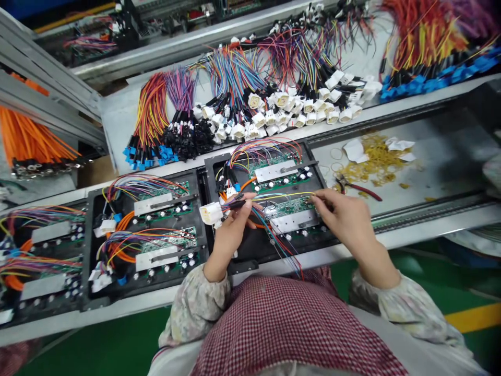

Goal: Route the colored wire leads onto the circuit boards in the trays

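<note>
My left hand [234, 227] is closed around a wire harness just behind its white connector [211, 214]. Several coloured wires [274, 237] of this harness hang down over the tray's front edge. A yellow wire [284, 195] runs from the bundle to my right hand [338, 211], whose thumb and forefinger pinch its end. Below both hands lies a green circuit board [289, 207] with a silver metal bar, in a black tray [319, 180]. Behind it in that tray sits a second circuit board [270, 169] with wires arching over it.
More black trays [92, 250] with wired boards stand to the left. On the back shelf lie wire harnesses with white connectors [274, 117] and blue connectors [442, 78]. Red-handled pliers [362, 191] and yellow rubber bands [371, 159] are at the right. Orange cables [27, 136] hang far left.
</note>
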